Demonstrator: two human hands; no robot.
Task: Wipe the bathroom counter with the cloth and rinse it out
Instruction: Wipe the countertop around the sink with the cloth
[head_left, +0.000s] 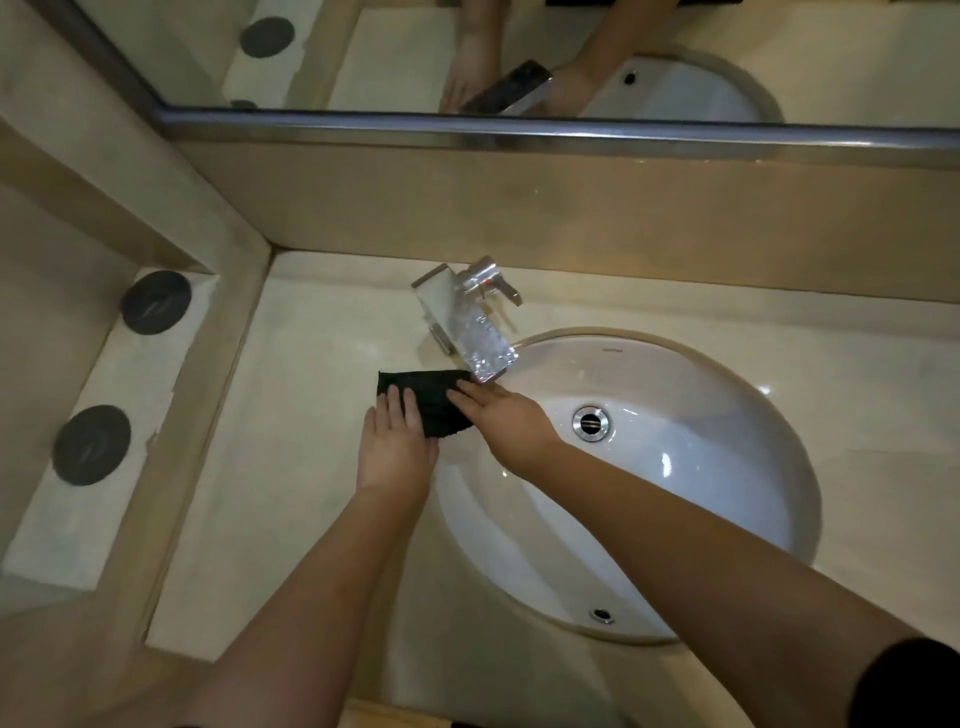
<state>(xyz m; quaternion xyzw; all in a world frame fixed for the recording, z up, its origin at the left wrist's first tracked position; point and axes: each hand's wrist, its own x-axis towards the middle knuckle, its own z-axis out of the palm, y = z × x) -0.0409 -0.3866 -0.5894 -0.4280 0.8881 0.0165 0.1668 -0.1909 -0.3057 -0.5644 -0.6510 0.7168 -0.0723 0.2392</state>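
You are leaning over the pale beige stone counter (311, 467), which is running from the left wall past the basin. Above the backsplash, the mirror (831, 62) is reflecting your forearms and the tap. The white oval sink (727, 467) is sitting sunk into the counter, its bowl shining. The chrome faucet (467, 322) is reaching from the back of the counter toward the sink's left rim, its flat spout glinting.

The cloth (431, 400) is lying flat on the counter at the left rim of the sink, with its far right corner just under the spout tip. It is looking very dark, near black with a green cast, and is showing a ribbed weave. It is spreading as a rough rectangle, the far edge straight and the near edge uneven.

You are pressing your left hand (397, 447) palm down on its near left part, fingers straight and close together. Your right hand (506, 415) is laying straight fingers on its right side, so both hands are resting flat and open on it.

Two dark round discs (156, 301) are sitting on the left ledge, well apart from the cloth, and the metal drain (590, 423) is gleaming in the bowl
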